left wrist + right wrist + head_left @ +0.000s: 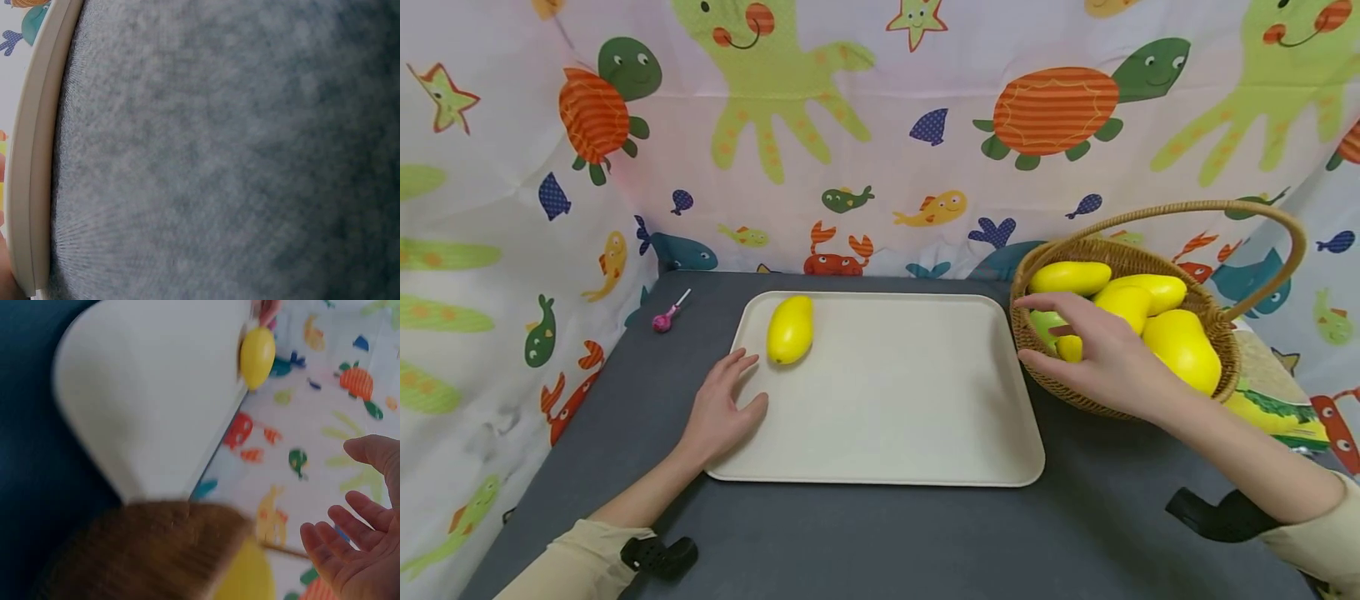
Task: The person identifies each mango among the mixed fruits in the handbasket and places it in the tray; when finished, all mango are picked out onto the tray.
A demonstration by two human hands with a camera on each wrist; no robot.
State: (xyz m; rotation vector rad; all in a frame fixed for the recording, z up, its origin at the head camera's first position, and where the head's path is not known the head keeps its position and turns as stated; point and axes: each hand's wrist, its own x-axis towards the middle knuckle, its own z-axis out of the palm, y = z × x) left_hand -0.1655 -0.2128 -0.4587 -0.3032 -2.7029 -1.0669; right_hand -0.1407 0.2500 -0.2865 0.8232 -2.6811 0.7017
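Note:
A yellow, mango-shaped fruit [790, 330] lies at the back left of a cream tray [895, 392]. My left hand [722, 414] rests at the tray's left edge, thumb and fingers apart, just in front of that fruit. Over the left side of a wicker basket [1105, 407] is my right hand [1101, 354], thumb and fingers spread with nothing between them. Several yellow fruits fill the basket, among them a large one [1182, 352] on the right. A green fruit [1047, 327] shows partly behind the right hand's fingers. In the right wrist view the right hand [365, 540] has loosely bent fingers.
The basket's tall handle [1195, 206] arches over its back and right side. A small pink-and-white stick-like item [664, 321] lies at the table's back left. Beside the basket is a yellow-green printed packet [1273, 408]. A patterned cloth [880, 100] hangs behind the dark table [880, 542].

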